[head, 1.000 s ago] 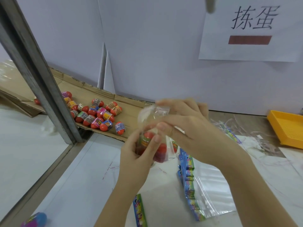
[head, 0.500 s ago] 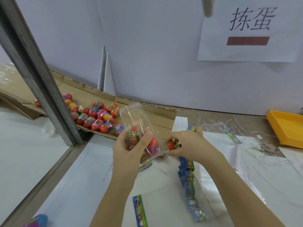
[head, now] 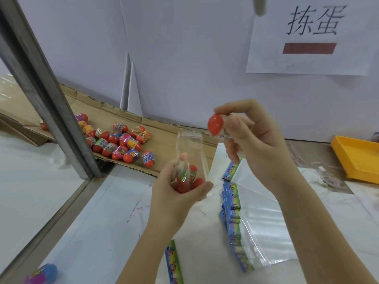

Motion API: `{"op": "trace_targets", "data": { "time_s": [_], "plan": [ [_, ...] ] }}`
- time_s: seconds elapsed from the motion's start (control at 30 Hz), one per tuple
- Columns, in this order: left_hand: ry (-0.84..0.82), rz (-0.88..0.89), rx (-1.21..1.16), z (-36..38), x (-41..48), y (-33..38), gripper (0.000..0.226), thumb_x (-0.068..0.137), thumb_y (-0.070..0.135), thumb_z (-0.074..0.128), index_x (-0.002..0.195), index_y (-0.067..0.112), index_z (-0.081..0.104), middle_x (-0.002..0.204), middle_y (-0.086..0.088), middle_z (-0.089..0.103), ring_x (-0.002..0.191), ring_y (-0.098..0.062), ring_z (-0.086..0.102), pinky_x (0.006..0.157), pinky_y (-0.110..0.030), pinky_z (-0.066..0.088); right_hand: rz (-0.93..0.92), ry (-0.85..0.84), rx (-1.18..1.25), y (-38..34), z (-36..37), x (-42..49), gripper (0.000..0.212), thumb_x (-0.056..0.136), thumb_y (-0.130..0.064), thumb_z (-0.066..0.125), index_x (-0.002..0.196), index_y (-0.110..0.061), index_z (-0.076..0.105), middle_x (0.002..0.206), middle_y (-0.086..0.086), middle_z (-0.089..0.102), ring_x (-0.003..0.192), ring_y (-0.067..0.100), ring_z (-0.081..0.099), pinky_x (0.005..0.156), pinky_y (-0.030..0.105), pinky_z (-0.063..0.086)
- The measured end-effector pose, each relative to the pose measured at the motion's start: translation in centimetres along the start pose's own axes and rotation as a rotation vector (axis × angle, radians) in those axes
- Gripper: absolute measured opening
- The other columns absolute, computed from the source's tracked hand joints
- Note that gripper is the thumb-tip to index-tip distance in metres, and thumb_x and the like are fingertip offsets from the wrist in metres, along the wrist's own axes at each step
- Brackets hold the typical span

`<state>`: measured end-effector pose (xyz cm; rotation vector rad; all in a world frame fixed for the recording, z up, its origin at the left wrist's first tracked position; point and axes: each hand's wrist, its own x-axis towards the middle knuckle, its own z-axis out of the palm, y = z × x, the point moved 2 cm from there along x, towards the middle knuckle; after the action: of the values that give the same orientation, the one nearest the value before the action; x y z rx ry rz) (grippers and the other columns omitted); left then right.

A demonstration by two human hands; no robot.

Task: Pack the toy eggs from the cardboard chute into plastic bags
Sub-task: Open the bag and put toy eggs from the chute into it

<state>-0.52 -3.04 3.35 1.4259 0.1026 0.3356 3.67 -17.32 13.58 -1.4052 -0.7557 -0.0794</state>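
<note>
My left hand (head: pixel 176 191) grips the lower part of a clear plastic bag (head: pixel 190 148) that stands upright with its mouth at the top; a few red toy eggs lie in its bottom. My right hand (head: pixel 250 136) pinches a red toy egg (head: pixel 215 125) in the air, just above and right of the bag's mouth. Several more toy eggs (head: pixel 121 142) with coloured wrappers lie on the cardboard chute (head: pixel 168 128) at the left.
A stack of empty bags with blue-green headers (head: pixel 235 220) lies on the white table to the right. A yellow tray (head: pixel 356 158) sits at the far right. A slanted metal post (head: pixel 47 95) stands at left. A blue-pink egg (head: pixel 42 273) lies at bottom left.
My right hand has lifted from table height beside the bag to above its mouth, carrying a red egg. The left hand has kept the bag upright.
</note>
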Motion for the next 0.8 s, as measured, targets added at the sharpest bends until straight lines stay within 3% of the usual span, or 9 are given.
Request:
{"op": "trace_targets", "data": {
  "time_s": [0.07, 0.13, 0.2, 0.27, 0.37, 0.47, 0.67, 0.8],
  "plan": [
    [-0.020, 0.004, 0.024, 0.09, -0.16, -0.24, 0.067, 0.050, 0.020, 0.094, 0.107, 0.040, 0.065, 0.091, -0.004, 0.073, 0.075, -0.023, 0.072, 0.059, -0.028, 0.057, -0.019, -0.072, -0.138, -0.43, 0.23, -0.36, 0.013, 0.086, -0.040, 0.056, 0.095, -0.040, 0.066, 0.083, 0.023, 0.059, 0.057, 0.016, 0.048, 0.054, 0.025, 0.040],
    [-0.042, 0.020, 0.057, 0.16, -0.32, -0.40, 0.059, 0.056, 0.018, 0.091, 0.107, 0.032, 0.065, 0.089, -0.002, 0.073, 0.075, -0.022, 0.072, 0.060, -0.029, 0.058, -0.019, -0.136, -0.380, -0.54, 0.51, -0.71, 0.018, 0.088, -0.045, 0.054, 0.106, -0.043, 0.058, 0.086, -0.004, 0.067, 0.072, 0.012, 0.057, 0.067, 0.022, 0.044],
    [-0.057, 0.058, 0.107, 0.29, -0.42, -0.45, 0.047, 0.060, 0.016, 0.091, 0.098, 0.024, 0.065, 0.085, -0.004, 0.071, 0.074, -0.024, 0.072, 0.060, -0.032, 0.059, -0.017, -0.169, -0.699, -0.23, 0.71, -0.91, 0.028, 0.086, -0.050, 0.058, 0.112, -0.046, 0.048, 0.086, -0.021, 0.063, 0.082, 0.000, 0.055, 0.078, 0.024, 0.040],
    [-0.047, 0.078, 0.122, 0.40, -0.43, -0.46, 0.041, 0.058, 0.018, 0.089, 0.090, 0.024, 0.065, 0.082, -0.006, 0.070, 0.071, -0.025, 0.071, 0.059, -0.036, 0.060, -0.062, -0.153, -0.936, -0.24, 0.82, -0.88, 0.029, 0.082, -0.048, 0.065, 0.107, -0.042, 0.051, 0.091, -0.021, 0.060, 0.083, -0.007, 0.047, 0.086, 0.028, 0.034],
    [-0.043, 0.073, 0.053, 0.48, -0.46, -0.42, 0.043, 0.059, 0.019, 0.088, 0.095, 0.022, 0.066, 0.080, -0.007, 0.071, 0.069, -0.027, 0.071, 0.058, -0.030, 0.058, -0.079, -0.179, -1.077, -0.60, 0.72, -0.74, 0.023, 0.082, -0.037, 0.069, 0.104, -0.040, 0.064, 0.094, -0.019, 0.059, 0.084, 0.000, 0.044, 0.089, 0.032, 0.030],
    [-0.080, 0.080, 0.049, 0.66, -0.54, -0.22, 0.037, 0.060, 0.027, 0.087, 0.090, 0.027, 0.066, 0.077, -0.008, 0.071, 0.066, -0.026, 0.071, 0.058, -0.029, 0.057, -0.060, -0.202, -1.121, -0.62, 0.52, -0.78, 0.022, 0.086, -0.029, 0.066, 0.104, -0.041, 0.067, 0.097, -0.019, 0.060, 0.087, 0.007, 0.047, 0.087, 0.034, 0.030],
    [-0.103, 0.101, 0.081, 0.73, -0.53, -0.22, 0.029, 0.064, 0.021, 0.084, 0.085, 0.030, 0.065, 0.072, -0.008, 0.069, 0.059, -0.022, 0.068, 0.056, -0.027, 0.054, -0.023, -0.230, -1.088, -0.34, 0.37, -0.79, 0.024, 0.085, -0.028, 0.064, 0.105, -0.040, 0.064, 0.088, -0.025, 0.055, 0.081, -0.007, 0.044, 0.088, 0.026, 0.026],
    [-0.096, 0.104, 0.060, 0.72, -0.55, -0.33, 0.022, 0.069, 0.013, 0.081, 0.079, 0.023, 0.064, 0.064, -0.008, 0.066, 0.053, -0.019, 0.063, 0.054, -0.027, 0.052, 0.062, -0.260, -0.912, -0.47, 0.20, -0.76, 0.024, 0.080, -0.026, 0.063, 0.100, -0.039, 0.065, 0.092, -0.016, 0.060, 0.090, 0.003, 0.055, 0.093, 0.029, 0.038]
  ]
}}
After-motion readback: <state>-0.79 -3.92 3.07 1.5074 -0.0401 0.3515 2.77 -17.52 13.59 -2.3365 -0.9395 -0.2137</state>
